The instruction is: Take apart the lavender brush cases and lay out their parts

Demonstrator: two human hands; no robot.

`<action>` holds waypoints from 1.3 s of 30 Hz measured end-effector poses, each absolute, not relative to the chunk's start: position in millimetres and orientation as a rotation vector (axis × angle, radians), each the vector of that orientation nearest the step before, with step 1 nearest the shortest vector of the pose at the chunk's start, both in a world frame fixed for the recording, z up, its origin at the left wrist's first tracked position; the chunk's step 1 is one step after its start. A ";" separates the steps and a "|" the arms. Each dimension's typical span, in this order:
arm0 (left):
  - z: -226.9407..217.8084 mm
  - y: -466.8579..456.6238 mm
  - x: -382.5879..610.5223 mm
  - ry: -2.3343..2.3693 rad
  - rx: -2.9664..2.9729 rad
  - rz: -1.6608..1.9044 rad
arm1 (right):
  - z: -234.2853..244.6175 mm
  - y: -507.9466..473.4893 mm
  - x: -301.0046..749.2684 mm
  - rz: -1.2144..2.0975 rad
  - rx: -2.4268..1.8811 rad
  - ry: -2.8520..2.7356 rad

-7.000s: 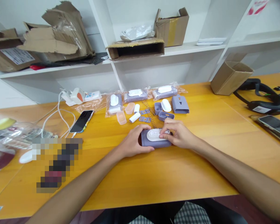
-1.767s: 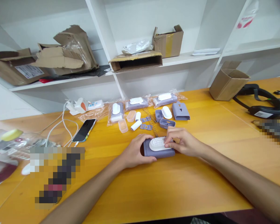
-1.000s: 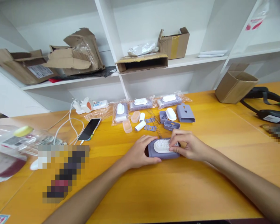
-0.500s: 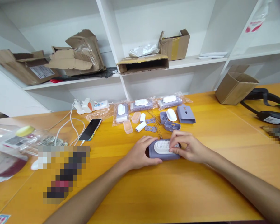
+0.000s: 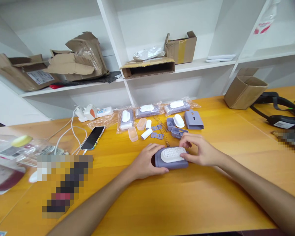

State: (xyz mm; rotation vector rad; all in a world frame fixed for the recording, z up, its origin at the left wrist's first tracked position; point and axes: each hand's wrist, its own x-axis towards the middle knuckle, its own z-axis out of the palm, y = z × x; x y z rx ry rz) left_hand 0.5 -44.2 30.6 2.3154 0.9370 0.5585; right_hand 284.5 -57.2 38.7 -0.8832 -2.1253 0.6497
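Observation:
A purple case [image 5: 170,162] with a white bristled brush insert [image 5: 172,154] on top lies on the orange table [image 5: 211,196] in front of me. My left hand [image 5: 145,162] wraps round its left end, fingers curled over the edge. My right hand [image 5: 201,150] grips the case's right end, thumb and fingers pinched at the brush insert's edge. Just behind lie loose parts: a purple shell [image 5: 193,119], a white oval pad [image 5: 179,120], small purple trays [image 5: 177,132], white rollers [image 5: 146,133], a thin metal spring [image 5: 163,134].
Bagged purple units [image 5: 147,110] line the table's back. A phone [image 5: 92,137] with white cables lies to the left, plastic bags at far left. A cardboard box [image 5: 244,91] and a black headset [image 5: 282,113] sit on the right. White shelves behind hold torn cartons.
Both hands have stayed on the purple case. My right fingers have slid from the brush insert's top to its right edge. The view has shifted slightly.

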 end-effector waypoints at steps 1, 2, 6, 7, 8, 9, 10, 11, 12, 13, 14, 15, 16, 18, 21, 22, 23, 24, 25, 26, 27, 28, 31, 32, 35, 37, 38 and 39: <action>31.1 -44.3 0.6 0.938 2.316 0.556 | 39.9 -56.7 286.0 0.664 -0.894 -2.133; 31.4 -44.3 0.6 0.936 2.315 0.553 | 41.1 -56.6 286.8 0.682 -0.892 -2.144; 31.5 -44.0 0.1 0.927 2.311 0.553 | 45.7 -57.6 286.3 0.739 -0.815 -2.167; 31.5 -43.9 0.0 0.927 2.310 0.553 | 46.9 -57.7 286.0 0.747 -0.808 -2.166; 31.5 -43.8 0.0 0.928 2.309 0.554 | 48.1 -57.8 285.8 0.753 -0.810 -2.163; 31.5 -43.8 0.1 0.929 2.308 0.555 | 49.2 -57.9 285.7 0.756 -0.817 -2.159; 31.5 -43.9 0.3 0.930 2.308 0.557 | 50.1 -58.1 285.4 0.758 -0.822 -2.153; 31.6 -44.1 0.5 0.933 2.308 0.560 | 50.9 -58.6 284.9 0.761 -0.823 -2.146; 31.7 -44.2 0.7 0.937 2.308 0.563 | 51.4 -59.4 284.2 0.770 -0.818 -2.137; 31.7 -44.4 0.9 0.941 2.307 0.568 | 51.8 -60.3 283.4 0.787 -0.813 -2.127; 31.7 -44.5 1.1 0.947 2.306 0.575 | 51.9 -61.1 282.6 0.808 -0.807 -2.119; 31.6 -44.6 1.2 0.951 2.305 0.581 | 51.8 -61.5 282.2 0.827 -0.801 -2.112; 31.5 -44.5 1.3 0.954 2.302 0.585 | 51.5 -61.3 282.5 0.839 -0.800 -2.106; 31.2 -44.4 1.1 0.959 2.295 0.582 | 50.1 -58.3 285.8 0.827 -0.822 -2.080; 30.5 -44.4 0.6 0.988 2.286 0.571 | 47.2 -49.5 295.5 0.766 -0.896 -2.014; 30.2 -44.4 0.4 0.999 2.285 0.567 | 46.4 -46.8 298.7 0.752 -0.917 -1.993; 29.9 -44.6 0.2 1.006 2.286 0.563 | 45.9 -44.9 301.4 0.741 -0.930 -1.976; 29.7 -44.8 0.0 1.008 2.288 0.558 | 45.8 -43.8 303.2 0.735 -0.938 -1.963; 29.5 -45.0 0.0 1.005 2.290 0.555 | 46.2 -43.7 304.3 0.730 -0.941 -1.953; 29.4 -45.2 0.0 1.000 2.292 0.557 | 47.0 -44.4 304.7 0.723 -0.939 -1.946; 29.4 -45.4 0.0 0.993 2.294 0.563 | 48.4 -45.7 304.8 0.715 -0.938 -1.940; 29.4 -45.7 0.1 0.984 2.296 0.570 | 50.2 -47.1 304.8 0.705 -0.936 -1.932; 30.1 -46.5 0.4 0.959 2.301 0.580 | 57.3 -49.5 308.3 0.672 -0.937 -1.875; 30.3 -46.8 0.4 0.952 2.302 0.578 | 59.8 -48.9 311.5 0.663 -0.939 -1.839; 30.6 -47.3 0.1 0.946 2.302 0.574 | 65.8 -43.6 329.2 0.637 -0.979 -1.714; 30.7 -47.4 0.0 0.941 2.302 0.574 | 68.6 -39.2 345.9 0.644 -1.056 -1.684; 30.8 -47.3 0.0 0.938 2.303 0.572 | 69.9 -37.6 354.6 0.672 -1.102 -1.698; 30.9 -47.3 0.0 0.934 2.304 0.568 | 71.1 -36.4 362.7 0.692 -1.140 -1.709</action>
